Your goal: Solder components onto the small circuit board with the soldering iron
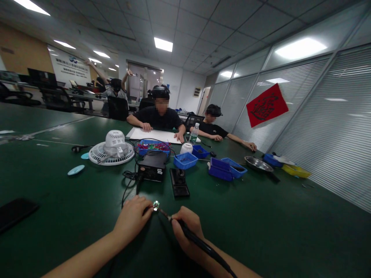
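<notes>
My left hand [134, 215] pinches a small circuit board [156, 205] at its left edge, low over the green table [95, 204]. A thin red wire shows by the fingertips. In my right hand [189, 231] is a black soldering iron [199, 242], held like a pen. Its metal tip points up and left and ends at or very near the board's lower right side; whether they touch is too small to tell. Beyond my hands stands a black soldering station [152, 166], with a black iron stand [179, 182] to its right.
A white fan part [111, 151] lies at the left, a dark phone [16, 213] nearer. Blue trays [185, 160], one with wires [153, 147], a bottle [194, 133], a metal bowl [258, 164] and a yellow tray [295, 171] stand farther back. Two people sit across the table.
</notes>
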Motion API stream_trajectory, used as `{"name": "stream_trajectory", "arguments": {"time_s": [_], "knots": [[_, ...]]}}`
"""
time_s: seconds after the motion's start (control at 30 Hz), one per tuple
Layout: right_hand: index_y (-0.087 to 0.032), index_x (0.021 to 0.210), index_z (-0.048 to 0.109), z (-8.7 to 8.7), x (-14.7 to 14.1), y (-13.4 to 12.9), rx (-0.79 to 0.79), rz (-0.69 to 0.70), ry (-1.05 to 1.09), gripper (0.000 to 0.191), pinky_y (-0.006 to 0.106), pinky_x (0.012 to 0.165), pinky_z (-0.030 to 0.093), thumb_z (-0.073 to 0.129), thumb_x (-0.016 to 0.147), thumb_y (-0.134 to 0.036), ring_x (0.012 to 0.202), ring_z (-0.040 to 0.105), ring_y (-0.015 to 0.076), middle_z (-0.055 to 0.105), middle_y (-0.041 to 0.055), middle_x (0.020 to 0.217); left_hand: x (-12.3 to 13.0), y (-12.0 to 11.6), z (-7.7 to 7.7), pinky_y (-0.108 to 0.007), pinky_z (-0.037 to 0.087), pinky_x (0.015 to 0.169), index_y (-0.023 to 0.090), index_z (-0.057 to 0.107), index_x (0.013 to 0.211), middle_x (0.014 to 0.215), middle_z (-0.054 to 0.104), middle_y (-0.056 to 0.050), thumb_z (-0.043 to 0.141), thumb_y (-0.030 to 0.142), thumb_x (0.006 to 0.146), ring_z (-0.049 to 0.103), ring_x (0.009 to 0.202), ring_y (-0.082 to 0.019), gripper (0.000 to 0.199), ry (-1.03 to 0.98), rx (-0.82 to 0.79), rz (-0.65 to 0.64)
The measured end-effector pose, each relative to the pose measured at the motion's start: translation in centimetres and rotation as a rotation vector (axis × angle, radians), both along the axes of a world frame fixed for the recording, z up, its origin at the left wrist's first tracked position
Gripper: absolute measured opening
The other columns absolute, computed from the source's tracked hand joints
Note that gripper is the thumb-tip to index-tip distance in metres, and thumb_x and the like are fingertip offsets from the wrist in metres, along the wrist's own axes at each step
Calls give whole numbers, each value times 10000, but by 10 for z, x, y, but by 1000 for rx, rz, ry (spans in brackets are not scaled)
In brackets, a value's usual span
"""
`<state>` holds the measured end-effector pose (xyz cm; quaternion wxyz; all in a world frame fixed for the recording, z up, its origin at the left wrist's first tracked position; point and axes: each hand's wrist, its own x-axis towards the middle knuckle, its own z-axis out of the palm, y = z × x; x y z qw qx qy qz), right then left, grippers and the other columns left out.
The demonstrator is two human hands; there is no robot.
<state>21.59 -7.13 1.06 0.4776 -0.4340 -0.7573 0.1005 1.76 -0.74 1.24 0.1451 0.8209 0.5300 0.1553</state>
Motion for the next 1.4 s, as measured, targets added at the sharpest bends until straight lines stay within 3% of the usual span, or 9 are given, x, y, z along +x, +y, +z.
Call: {"name": "stream_trajectory", "arguments": {"time_s": [0.7, 1.0, 1.2, 1.4], "knots": [[-185, 712, 587, -3, 0, 3, 72, -4, 22, 121, 253, 541, 389, 519, 807, -152, 542, 503, 139, 518, -5, 597, 0, 2, -4, -322, 321, 757, 260, 675, 870, 911, 675, -7, 462, 314, 889, 543, 937, -206, 221, 0, 16, 0], [-175, 682, 585, 5, 0, 2, 45, 10, 12, 127, 253, 529, 383, 522, 785, -135, 533, 503, 140, 524, 4, 590, 2, 1, -1, -323, 324, 768, 248, 662, 842, 921, 681, -1, 505, 341, 865, 544, 954, -212, 184, -4, -9, 10], [-186, 705, 595, -3, 0, 2, -7, -7, 48, 88, 249, 557, 398, 554, 765, -137, 562, 507, 137, 539, -7, 621, 1, 2, -3, -321, 325, 776, 247, 668, 858, 928, 674, -4, 478, 298, 870, 543, 948, -198, 197, -28, -11, 13], [-195, 739, 584, -4, 0, 3, -160, -118, 266, 22, 225, 519, 377, 603, 749, -189, 538, 468, 119, 533, -32, 636, 1, 2, -2, -315, 325, 766, 243, 663, 847, 920, 669, -5, 481, 275, 862, 544, 940, -199, 186, -20, -4, 15]]}}
